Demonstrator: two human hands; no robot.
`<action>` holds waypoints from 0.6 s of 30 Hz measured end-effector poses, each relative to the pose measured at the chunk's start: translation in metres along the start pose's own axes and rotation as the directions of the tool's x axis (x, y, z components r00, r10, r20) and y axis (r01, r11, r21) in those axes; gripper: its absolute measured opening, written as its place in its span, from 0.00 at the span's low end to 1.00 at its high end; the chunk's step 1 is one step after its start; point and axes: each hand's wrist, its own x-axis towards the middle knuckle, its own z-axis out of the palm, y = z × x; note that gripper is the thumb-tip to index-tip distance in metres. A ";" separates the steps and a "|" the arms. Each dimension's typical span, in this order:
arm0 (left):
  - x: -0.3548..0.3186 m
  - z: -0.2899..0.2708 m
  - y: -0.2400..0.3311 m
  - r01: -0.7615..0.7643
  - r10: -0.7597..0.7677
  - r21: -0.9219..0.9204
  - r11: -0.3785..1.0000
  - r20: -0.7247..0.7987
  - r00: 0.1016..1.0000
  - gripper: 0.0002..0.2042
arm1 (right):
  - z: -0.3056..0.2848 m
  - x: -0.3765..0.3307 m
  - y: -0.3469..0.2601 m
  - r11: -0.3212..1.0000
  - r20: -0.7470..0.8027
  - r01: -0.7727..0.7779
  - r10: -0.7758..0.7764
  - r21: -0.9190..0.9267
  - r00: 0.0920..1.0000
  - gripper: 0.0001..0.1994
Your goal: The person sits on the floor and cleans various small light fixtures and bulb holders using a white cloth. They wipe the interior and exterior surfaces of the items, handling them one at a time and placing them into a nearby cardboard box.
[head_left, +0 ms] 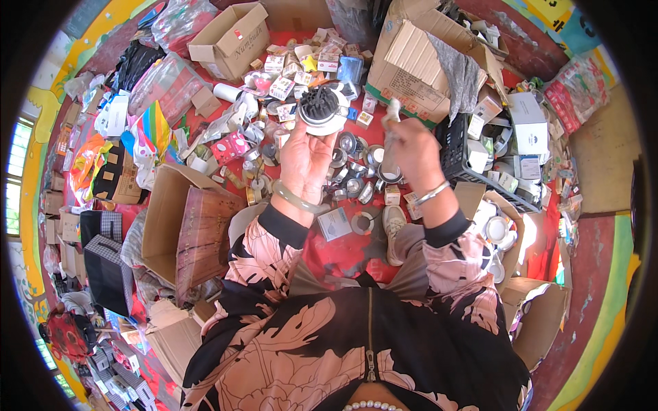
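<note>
In my left hand (308, 163), raised palm up at the middle, sits a round white lamp fitting (334, 123) with a black ribbed centre. The fingers curl beneath it and are partly hidden. To its right, my right hand (416, 149) is closed on a crumpled whitish piece (393, 111), cloth or thin plastic; I cannot tell which. Part of it hangs below the fingers. The two hands are apart. Below and between them, several round metal-rimmed lamp fittings (354, 186) lie on the red floor covering (329, 255).
Small boxes (281, 88) are heaped beyond my hands. Open cartons stand at the far left (229, 42), near left (195, 236) and far right (418, 65). A black crate (473, 164) holds boxes at right. One carton (510, 233) beside my right arm contains white round pieces.
</note>
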 end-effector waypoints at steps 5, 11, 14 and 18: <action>-0.001 0.000 -0.001 0.063 -0.064 -0.025 0.998 -0.017 0.998 0.13 | -0.036 0.015 0.000 0.183 0.436 -0.532 0.387 0.827 0.812 0.14; -0.004 -0.003 -0.006 0.149 -0.154 0.042 0.988 0.162 0.975 0.14 | -0.036 0.020 -0.013 -0.010 0.469 -0.492 0.322 0.870 0.823 0.14; -0.006 -0.002 -0.011 0.162 -0.183 0.100 0.982 0.258 0.949 0.15 | -0.023 0.020 -0.010 0.146 0.434 -0.505 0.346 0.851 0.832 0.12; -0.016 0.001 -0.018 0.144 -0.177 0.125 0.982 0.313 0.933 0.17 | -0.010 0.016 -0.014 0.060 0.526 -0.570 0.317 0.819 0.789 0.10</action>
